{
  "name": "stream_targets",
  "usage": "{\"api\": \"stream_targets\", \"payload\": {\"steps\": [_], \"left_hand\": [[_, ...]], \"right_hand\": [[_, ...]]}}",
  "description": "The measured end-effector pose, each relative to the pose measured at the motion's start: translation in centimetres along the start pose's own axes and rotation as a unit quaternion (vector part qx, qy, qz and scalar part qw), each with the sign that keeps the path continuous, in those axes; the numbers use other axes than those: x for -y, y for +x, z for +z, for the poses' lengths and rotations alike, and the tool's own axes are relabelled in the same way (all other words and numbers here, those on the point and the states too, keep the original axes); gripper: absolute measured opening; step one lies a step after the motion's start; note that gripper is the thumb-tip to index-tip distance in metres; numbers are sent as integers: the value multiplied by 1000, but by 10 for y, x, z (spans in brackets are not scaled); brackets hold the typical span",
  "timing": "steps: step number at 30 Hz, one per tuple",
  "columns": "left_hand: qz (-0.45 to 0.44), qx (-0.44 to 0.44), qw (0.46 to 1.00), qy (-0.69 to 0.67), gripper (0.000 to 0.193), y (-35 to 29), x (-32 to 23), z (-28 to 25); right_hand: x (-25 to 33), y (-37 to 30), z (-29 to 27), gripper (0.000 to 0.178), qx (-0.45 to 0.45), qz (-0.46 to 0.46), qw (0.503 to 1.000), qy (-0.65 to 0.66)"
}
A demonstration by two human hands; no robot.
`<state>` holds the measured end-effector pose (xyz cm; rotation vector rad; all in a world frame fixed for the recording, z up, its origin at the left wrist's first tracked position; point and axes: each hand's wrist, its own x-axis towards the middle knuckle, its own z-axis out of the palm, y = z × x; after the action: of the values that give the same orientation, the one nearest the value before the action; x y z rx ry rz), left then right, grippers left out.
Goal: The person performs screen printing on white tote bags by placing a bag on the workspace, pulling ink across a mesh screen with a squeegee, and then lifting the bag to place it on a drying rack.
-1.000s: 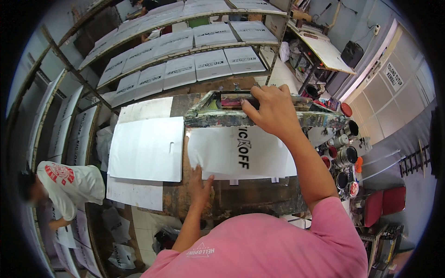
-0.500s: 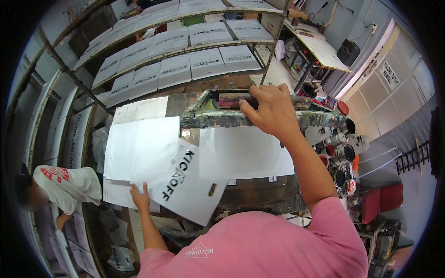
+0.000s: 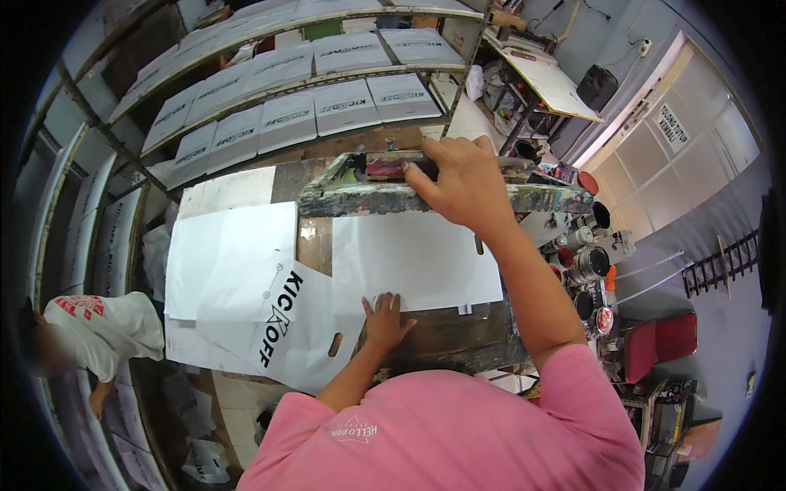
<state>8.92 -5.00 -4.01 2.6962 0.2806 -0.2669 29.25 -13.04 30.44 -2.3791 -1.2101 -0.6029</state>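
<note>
My right hand [image 3: 468,182] is closed round a squeegee [image 3: 385,167] with a pinkish, ink-stained bar. The squeegee sits inside the raised, paint-crusted screen printing frame [image 3: 368,200], and my wrist crosses the frame's near side. Under that side lies a blank white bag [image 3: 417,254] with a handle slot, flat on the table. My left hand [image 3: 386,323] is open, fingers spread on the blank bag's near edge. To its left, a white bag printed in black [image 3: 307,327] lies askew, its slotted end towards me. A white stack [image 3: 229,254] lies beneath and beyond it.
Racks [image 3: 286,155] holding several printed bags stand beyond the table and along the left. A person in a white shirt [image 3: 106,327] bends at the left racks. Ink tins [image 3: 589,263] crowd the table's right side, with a red chair [image 3: 640,352] further right.
My left hand has let go of the printed bag and moved right onto the blank one. The printed bag now lies flatter on the left. My right hand keeps its grip.
</note>
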Motion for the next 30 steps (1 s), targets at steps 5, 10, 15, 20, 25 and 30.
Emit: {"api": "stream_targets", "payload": {"steps": [5,10,15,20,25,30], "left_hand": [[1,-42,995,-95,98,-1,1,-30],[107,-147,809,-559,105,-26,-15,-159],[125,-100,476,-865,127,-79,-15,-216],[-114,-37,424,-898,135,-118,19,-123],[-206,2,448,-870,132,-103,54,-27],[-314,-11,444,-839,129,-88,53,-1]], "right_hand": [[0,-5,3,39,-34,-18,999,-8],[1,-16,6,54,-30,0,999,-20],[19,-85,27,80,22,-9,998,-53],[16,-183,75,55,278,-45,958,-43],[0,-273,152,44,343,41,934,88],[14,-309,179,43,283,8,958,54]]}}
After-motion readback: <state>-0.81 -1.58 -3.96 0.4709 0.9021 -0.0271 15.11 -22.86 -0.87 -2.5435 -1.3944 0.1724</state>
